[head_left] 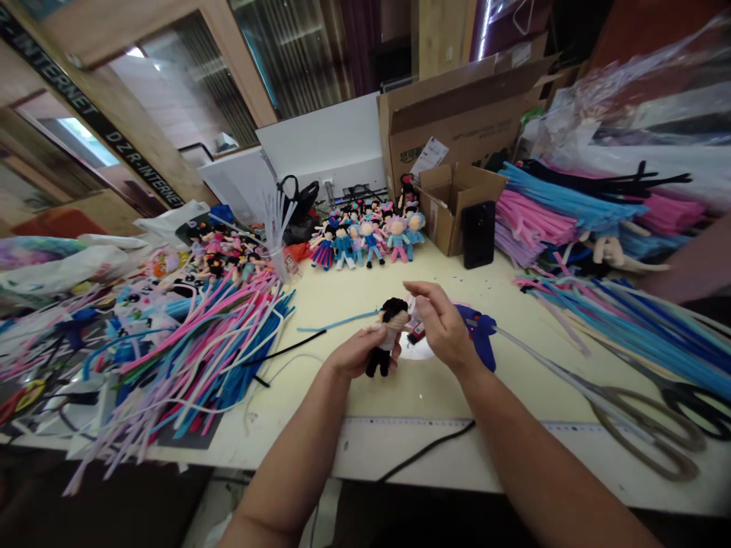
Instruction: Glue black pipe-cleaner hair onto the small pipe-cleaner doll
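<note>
Item, in the grip: one small chenille doll, held upright near the centre of the frame, with black curled hair, a pale face, a white torso and black legs. The left hand pinches it around the torso, thumb in front, fingers behind.

Handling, by judgement: very light, soft and fuzzy, not slippery; limbs likely bendable, the head the part most easily pulled askew. Best hold: the torso, below the hair.

Pose: left forearm rising from the bottom centre, hand low at the doll's side. Right hand raised just beside the head, fingers gathered and curved toward upper left; whether they touch the doll or pinch anything cannot be told. Right forearm entering from the lower right.

Close by: a blue glue gun, partly behind the right hand; a blue chenille stem and a black stem, left of the doll; a printed ruler strip, below.

Farther out: scissors with bronze-toned handles, lower right; a smartphone leaning by a small cardboard box, upper right of centre; a group of dolls, upper centre; loose chenille stems, left — mixed colours; stacked stem bundles, upper right.
</note>
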`<state>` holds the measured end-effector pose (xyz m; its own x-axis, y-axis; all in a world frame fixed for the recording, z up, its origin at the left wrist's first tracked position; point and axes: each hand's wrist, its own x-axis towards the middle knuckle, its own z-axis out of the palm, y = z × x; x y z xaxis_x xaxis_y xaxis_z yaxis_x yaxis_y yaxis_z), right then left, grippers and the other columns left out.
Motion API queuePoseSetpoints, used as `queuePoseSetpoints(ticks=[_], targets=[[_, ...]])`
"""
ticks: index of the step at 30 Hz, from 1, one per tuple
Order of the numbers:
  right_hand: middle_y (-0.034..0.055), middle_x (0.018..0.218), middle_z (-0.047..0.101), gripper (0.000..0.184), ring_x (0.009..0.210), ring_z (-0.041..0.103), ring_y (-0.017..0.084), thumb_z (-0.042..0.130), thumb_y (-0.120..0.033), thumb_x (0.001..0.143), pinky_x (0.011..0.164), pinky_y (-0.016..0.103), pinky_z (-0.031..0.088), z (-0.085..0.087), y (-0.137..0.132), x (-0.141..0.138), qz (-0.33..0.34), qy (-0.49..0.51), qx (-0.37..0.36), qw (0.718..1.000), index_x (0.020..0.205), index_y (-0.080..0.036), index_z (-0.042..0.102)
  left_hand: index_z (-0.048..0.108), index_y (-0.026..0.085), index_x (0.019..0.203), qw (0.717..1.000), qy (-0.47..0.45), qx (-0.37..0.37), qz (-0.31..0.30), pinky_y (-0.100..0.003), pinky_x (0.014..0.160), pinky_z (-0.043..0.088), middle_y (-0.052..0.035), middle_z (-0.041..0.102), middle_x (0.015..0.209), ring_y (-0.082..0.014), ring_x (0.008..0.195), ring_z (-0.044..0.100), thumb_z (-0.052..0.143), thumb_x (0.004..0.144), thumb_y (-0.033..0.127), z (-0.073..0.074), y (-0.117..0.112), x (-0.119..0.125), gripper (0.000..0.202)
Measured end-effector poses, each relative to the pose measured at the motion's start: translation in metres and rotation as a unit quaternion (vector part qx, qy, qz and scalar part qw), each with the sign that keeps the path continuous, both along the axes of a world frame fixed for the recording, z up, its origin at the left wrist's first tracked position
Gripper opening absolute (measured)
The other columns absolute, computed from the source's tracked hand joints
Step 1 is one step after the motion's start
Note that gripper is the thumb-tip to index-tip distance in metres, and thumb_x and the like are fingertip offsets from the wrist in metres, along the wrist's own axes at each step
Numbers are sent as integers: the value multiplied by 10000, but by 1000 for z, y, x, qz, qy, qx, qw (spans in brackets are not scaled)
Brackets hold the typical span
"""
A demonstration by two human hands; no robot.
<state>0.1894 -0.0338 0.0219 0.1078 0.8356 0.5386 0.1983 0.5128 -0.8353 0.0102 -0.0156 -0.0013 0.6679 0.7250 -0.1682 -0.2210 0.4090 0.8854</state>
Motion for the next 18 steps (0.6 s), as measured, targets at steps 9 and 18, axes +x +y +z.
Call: queuePoseSetpoints(ticks=[9,18], targets=[[50,965,656,441,830,610,174,660,-525,752,700,314,493,-10,9,-3,84,191,-224,952,1059,-213,608,663,114,986,996,-44,10,80,-305,625,527,-80,648,771,-165,694,601,824,619,441,2,4,-2,517],[-10,764,593,419,687,564,147,750,-479,661,624,291,457,-22,8,-14,110,146,-246,952,916,-213,550,644,147,996,973,-104,49,202,-248,731,451,-55,676,906,-151,796,619,860,585,324,3,9,5,496]])
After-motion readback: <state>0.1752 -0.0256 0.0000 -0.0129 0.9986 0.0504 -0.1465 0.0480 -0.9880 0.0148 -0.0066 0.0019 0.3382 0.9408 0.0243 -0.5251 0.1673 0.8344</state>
